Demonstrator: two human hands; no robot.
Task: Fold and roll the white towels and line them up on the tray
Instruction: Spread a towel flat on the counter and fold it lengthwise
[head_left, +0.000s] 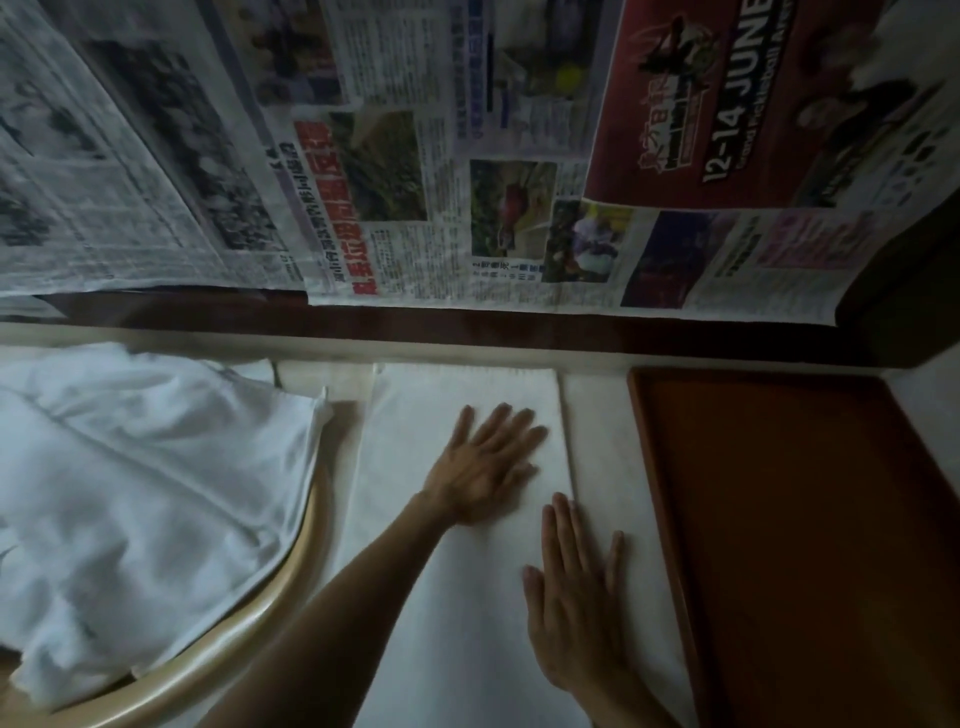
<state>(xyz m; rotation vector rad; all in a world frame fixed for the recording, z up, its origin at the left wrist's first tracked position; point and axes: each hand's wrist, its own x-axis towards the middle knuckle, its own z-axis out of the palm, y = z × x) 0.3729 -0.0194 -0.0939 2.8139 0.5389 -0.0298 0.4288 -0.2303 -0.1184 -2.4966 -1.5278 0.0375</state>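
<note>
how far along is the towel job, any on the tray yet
Early on. Done: nothing rolled; the brown tray shows no towel on it. In hand: one white towel lies flat on the table, already folded into a long strip, with the left hand and right hand both pressing flat on it. Left: rolling this one, then the pile of white towels in the round basket to the left.

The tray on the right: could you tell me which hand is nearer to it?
Right. The right hand presses the towel close beside the tray; the left hand lies flat farther away.
</note>
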